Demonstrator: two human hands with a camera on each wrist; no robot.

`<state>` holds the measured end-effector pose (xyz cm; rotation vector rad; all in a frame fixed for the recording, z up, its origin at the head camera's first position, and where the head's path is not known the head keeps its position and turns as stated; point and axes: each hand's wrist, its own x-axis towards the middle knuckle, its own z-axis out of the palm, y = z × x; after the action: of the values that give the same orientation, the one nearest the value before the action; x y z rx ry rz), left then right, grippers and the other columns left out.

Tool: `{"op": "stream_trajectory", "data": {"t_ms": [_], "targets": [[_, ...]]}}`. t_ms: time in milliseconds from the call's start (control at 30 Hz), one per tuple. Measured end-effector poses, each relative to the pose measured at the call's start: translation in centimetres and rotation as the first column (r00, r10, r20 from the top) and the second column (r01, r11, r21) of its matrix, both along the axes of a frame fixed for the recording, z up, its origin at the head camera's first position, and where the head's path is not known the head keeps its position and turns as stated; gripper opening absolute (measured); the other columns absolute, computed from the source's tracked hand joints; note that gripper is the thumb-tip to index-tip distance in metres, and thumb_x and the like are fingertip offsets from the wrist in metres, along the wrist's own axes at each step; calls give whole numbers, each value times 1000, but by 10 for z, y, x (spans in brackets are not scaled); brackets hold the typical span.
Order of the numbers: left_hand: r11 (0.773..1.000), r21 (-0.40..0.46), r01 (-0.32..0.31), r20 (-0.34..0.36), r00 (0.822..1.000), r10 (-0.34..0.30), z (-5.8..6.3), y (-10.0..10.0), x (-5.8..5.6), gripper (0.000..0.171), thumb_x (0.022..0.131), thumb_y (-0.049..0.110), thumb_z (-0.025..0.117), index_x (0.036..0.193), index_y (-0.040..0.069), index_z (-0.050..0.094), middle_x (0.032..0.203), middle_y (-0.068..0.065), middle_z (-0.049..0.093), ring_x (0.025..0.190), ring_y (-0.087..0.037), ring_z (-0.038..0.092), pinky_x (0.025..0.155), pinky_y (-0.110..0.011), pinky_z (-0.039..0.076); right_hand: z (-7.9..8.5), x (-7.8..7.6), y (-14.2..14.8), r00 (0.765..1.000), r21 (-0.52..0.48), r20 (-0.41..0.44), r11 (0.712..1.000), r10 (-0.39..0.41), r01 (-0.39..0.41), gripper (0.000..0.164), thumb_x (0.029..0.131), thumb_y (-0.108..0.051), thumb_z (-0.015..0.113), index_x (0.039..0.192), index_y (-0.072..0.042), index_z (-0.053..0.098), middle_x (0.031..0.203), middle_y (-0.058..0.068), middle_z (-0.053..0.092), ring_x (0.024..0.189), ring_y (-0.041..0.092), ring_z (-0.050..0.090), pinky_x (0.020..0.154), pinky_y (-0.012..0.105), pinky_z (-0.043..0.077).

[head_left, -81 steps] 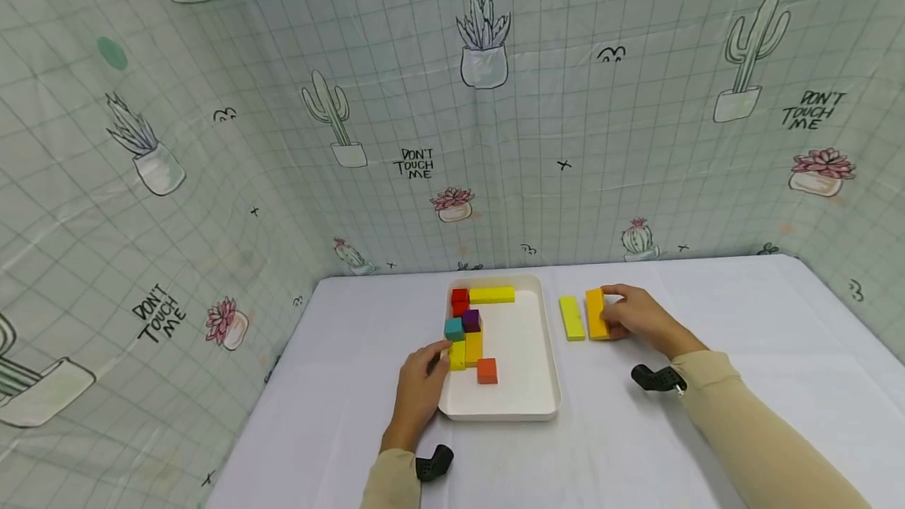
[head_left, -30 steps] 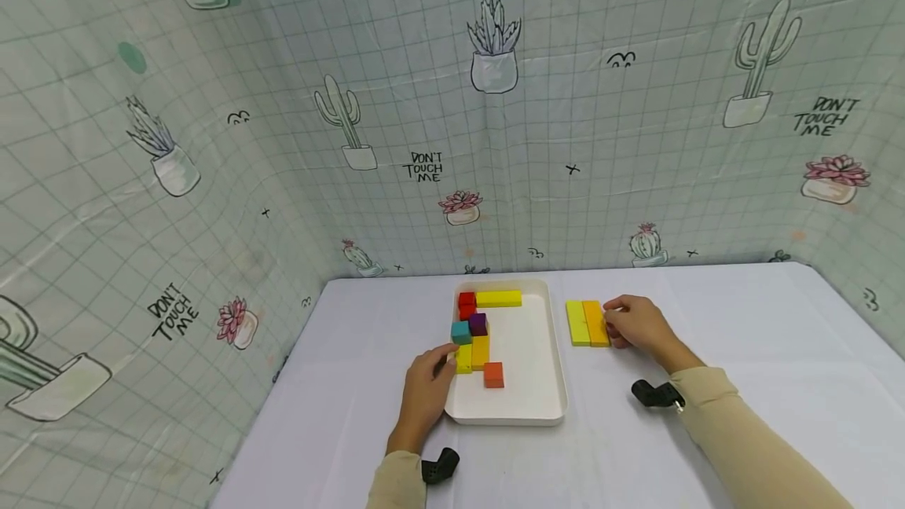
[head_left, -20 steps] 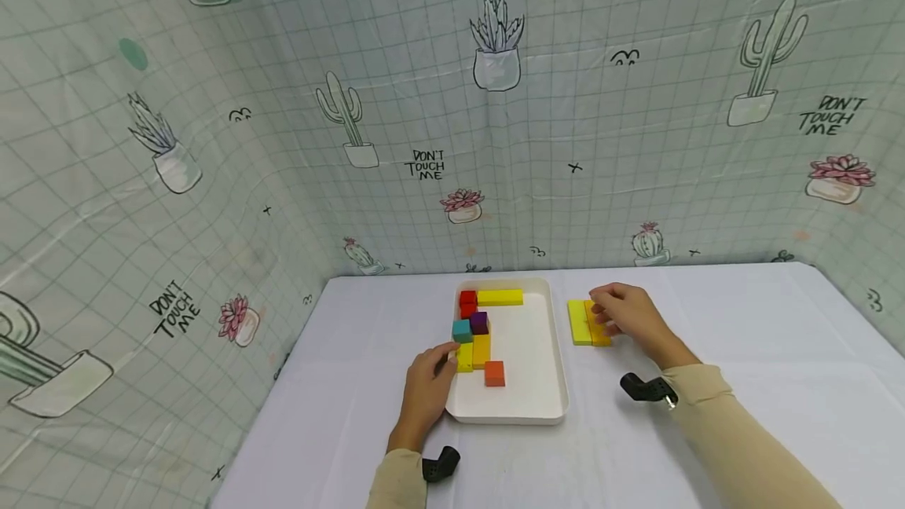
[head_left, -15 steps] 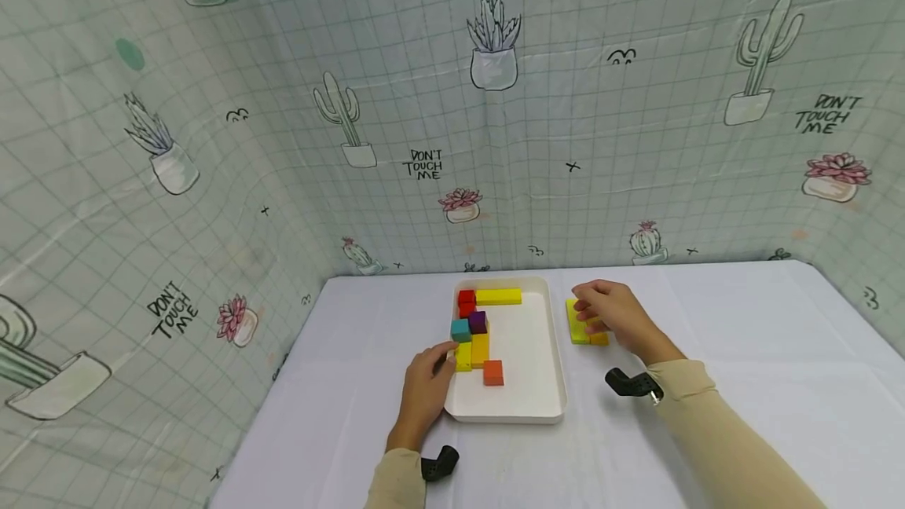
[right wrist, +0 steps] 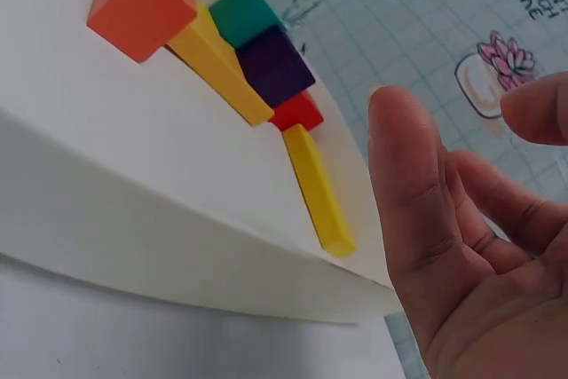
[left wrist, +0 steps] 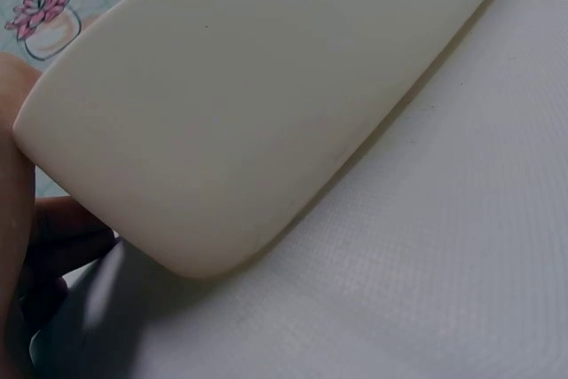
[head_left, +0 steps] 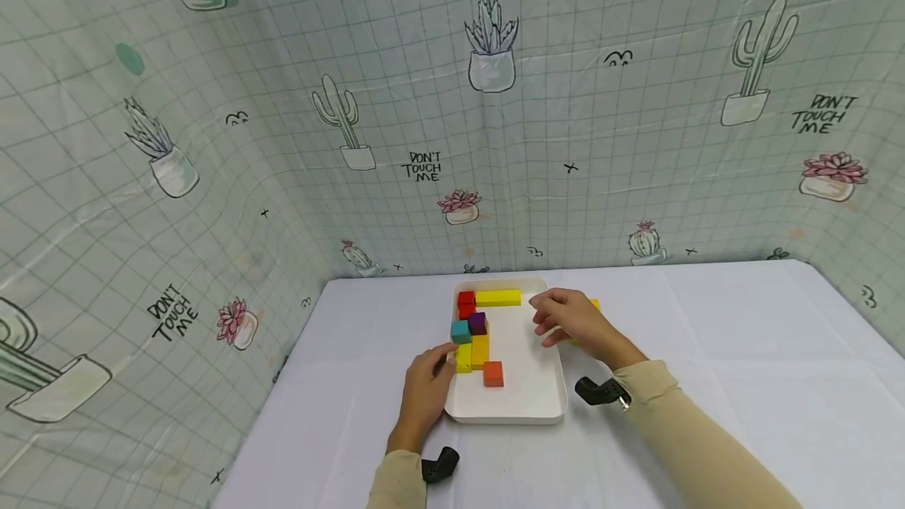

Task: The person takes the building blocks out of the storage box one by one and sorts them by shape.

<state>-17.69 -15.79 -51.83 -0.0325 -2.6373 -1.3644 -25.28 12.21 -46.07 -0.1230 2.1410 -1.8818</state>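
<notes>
Loosely spread R hand, abv tray, L hand gripping its wall

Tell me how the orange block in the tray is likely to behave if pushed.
The orange block looks rigid, with crisp edges, so it should keep its shape. Its flat, cube-like faces suggest sliding across the smooth-looking white tray rather than rolling. The amber block lies close by its far-left corner, so a push that way would probably bump it.

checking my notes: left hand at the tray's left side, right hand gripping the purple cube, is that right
One slip: the right hand holds nothing; the purple cube sits in the tray, apart from that hand, as the right wrist view shows. The rest stands.
</notes>
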Motion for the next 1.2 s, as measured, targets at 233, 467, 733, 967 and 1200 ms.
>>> {"op": "stream_trajectory", "data": {"t_ms": [233,467,733,967,1200], "targets": [[1000,1,0,1,1000,0,-1,0,0,29,102,22,58,129,21,68,132,-2,63,121,-24,55,108,-49,41,1,-1,-9,999,19,-3,998,52,-52,39,101,-24,58,122,9,59,99,21,62,79,23,66,67,38,61],[1000,4,2,1,1000,-2,-1,0,0,29,101,21,57,129,21,68,132,-2,64,122,-25,55,108,-50,40,0,-3,-23,994,54,26,992,110,-111,38,100,-20,58,127,8,58,103,24,63,84,31,67,69,36,61],[1000,5,-3,3,1000,3,0,0,0,29,101,22,58,129,22,68,131,-2,64,121,-24,55,107,-50,41,-4,-6,-44,984,129,28,976,176,-178,35,98,-17,60,124,6,62,102,19,67,83,27,67,72,36,60],[1000,12,-7,16,1000,7,-1,1,1,30,102,22,58,130,22,68,133,-2,63,122,-24,54,108,-49,41,-14,-12,-59,983,221,19,958,181,-181,37,90,-15,69,122,3,64,95,12,69,77,23,67,70,33,59],[1000,-8,-9,18,1000,9,1,1,0,30,102,23,57,130,22,68,133,-2,63,122,-25,55,108,-51,41,-19,-12,-67,981,295,55,936,186,-194,50,87,-17,73,131,2,58,83,11,68,67,22,63,67,31,59]]}}
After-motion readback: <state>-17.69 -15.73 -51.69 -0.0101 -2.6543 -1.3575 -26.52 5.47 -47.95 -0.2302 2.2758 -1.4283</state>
